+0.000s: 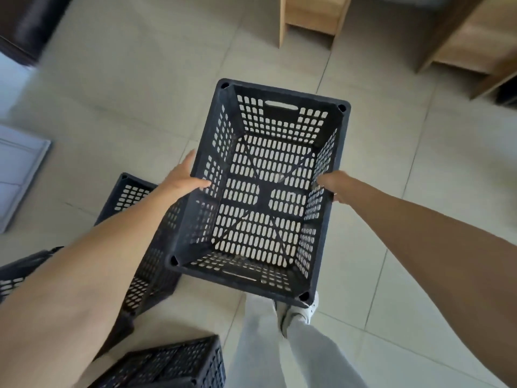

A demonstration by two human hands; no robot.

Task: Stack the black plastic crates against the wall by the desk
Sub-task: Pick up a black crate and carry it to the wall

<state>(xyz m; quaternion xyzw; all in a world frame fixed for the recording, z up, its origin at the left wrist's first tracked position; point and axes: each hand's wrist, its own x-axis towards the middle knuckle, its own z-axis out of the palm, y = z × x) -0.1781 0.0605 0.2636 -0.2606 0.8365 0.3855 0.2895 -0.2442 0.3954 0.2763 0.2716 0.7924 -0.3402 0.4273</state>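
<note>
The tiled floor (112, 93) fills the view, with wooden furniture (310, 15) along its far edge. I hold one crate (264, 196) upright and empty above the floor, in front of my legs. A second crate (145, 264) sits just left of it, a third crate (173, 362) lies nearer me, and a fourth crate (16, 270) shows at the left edge. My left hand (179, 180) grips the held crate's left rim, thumb inside. My right hand (334, 186) grips the right rim.
</note>
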